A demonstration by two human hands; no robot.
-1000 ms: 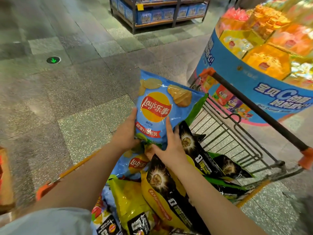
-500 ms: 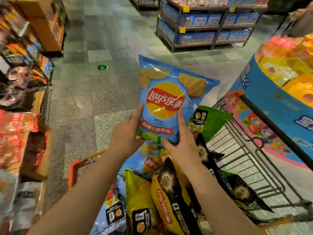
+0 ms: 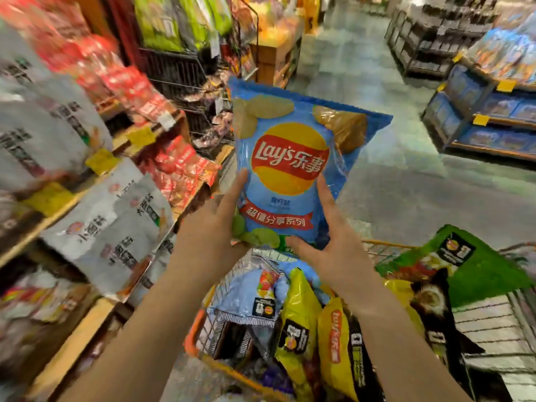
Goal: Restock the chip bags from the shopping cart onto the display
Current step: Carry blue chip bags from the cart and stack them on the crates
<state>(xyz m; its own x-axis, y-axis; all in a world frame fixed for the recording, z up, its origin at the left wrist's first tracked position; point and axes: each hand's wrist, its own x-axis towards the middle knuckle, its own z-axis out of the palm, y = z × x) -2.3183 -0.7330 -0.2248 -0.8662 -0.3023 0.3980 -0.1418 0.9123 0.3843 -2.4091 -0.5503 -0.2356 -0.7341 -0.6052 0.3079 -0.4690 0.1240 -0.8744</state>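
Both hands, left hand and right hand, grasp an upright blue Lay's chip bag at frame centre, top edge up.

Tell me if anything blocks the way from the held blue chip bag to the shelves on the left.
Nothing visible does. Left hand and right hand hold the blue chip bag up above the shopping cart; open air lies between it and the display shelves, which are already packed with bags.
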